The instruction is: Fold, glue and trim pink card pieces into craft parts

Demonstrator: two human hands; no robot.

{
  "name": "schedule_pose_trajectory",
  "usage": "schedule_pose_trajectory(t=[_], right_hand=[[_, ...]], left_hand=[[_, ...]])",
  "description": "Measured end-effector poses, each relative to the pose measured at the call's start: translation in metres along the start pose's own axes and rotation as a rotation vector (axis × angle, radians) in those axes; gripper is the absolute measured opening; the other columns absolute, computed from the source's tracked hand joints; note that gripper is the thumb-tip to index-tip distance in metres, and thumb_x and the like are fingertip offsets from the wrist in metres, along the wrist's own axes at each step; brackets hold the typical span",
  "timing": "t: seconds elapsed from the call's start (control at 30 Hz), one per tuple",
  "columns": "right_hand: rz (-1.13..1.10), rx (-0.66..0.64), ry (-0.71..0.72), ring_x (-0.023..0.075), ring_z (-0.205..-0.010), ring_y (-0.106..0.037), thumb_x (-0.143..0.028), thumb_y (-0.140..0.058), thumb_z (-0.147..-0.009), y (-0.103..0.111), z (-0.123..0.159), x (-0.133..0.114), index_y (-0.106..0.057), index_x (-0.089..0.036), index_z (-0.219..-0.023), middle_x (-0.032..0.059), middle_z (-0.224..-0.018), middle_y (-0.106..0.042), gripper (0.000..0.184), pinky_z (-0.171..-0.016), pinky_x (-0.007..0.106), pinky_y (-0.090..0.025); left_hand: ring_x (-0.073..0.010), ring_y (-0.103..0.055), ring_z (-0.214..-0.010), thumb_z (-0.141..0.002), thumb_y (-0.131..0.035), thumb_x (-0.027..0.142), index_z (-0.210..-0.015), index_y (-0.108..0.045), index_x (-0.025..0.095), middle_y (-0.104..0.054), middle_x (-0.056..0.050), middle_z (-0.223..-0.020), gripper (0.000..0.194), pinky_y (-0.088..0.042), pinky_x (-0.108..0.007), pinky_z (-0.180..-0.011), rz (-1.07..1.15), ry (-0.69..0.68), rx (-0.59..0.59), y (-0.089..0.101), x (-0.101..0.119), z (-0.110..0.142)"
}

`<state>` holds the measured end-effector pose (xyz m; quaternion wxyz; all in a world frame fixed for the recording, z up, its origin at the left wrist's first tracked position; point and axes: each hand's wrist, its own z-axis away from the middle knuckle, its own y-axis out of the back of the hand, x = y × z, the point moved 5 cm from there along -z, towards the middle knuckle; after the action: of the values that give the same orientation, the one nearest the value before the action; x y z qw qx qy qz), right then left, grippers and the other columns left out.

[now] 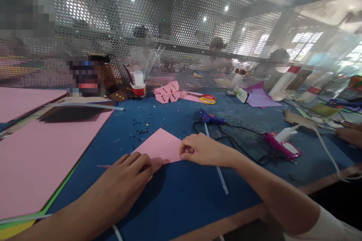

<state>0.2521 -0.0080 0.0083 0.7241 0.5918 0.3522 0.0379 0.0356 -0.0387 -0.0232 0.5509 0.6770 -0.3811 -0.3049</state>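
Observation:
A piece of pink paper (160,145) lies between my hands on the blue tabletop, one corner pointing away from me. My left hand (132,169) is closed on the paper's near left edge, fingers curled over it. At the right corner, my right hand (202,148) pinches the paper between thumb and curled fingers. Just beyond the right hand lies a blue glue gun (210,116), and its clear glue stick (222,180) runs toward me, partly hidden under my right wrist. A thin pink scrap pokes out left of my left hand.
Large pink sheets (42,158) are stacked at left. Behind stand pink butterfly-like cutouts (167,92), scissors (207,99) and a red-white cup (138,89). A magenta power strip (283,146) with cords lies at right. Purple paper (261,95) rests near the mesh partition (181,19). Another person's hand (350,134) shows far right.

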Motion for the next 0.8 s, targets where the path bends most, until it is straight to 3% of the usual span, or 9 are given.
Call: schedule_pose_trajectory(t=[0.8], right_hand=[[0.148,-0.052,-0.038,0.0190,-0.087,-0.067,-0.025,-0.068,-0.088,0.013,0.007,0.008,-0.071,-0.020,-0.089,0.0007,-0.090,-0.075,0.006,-0.078,0.030,-0.038]], left_hand=[[-0.0210,-0.057,-0.094,-0.098,-0.043,0.009,-0.144,-0.051,0.028,-0.063,-0.006,-0.107,0.050,-0.046,-0.034,-0.085,0.017,0.012,0.036,0.002,0.000,0.000]])
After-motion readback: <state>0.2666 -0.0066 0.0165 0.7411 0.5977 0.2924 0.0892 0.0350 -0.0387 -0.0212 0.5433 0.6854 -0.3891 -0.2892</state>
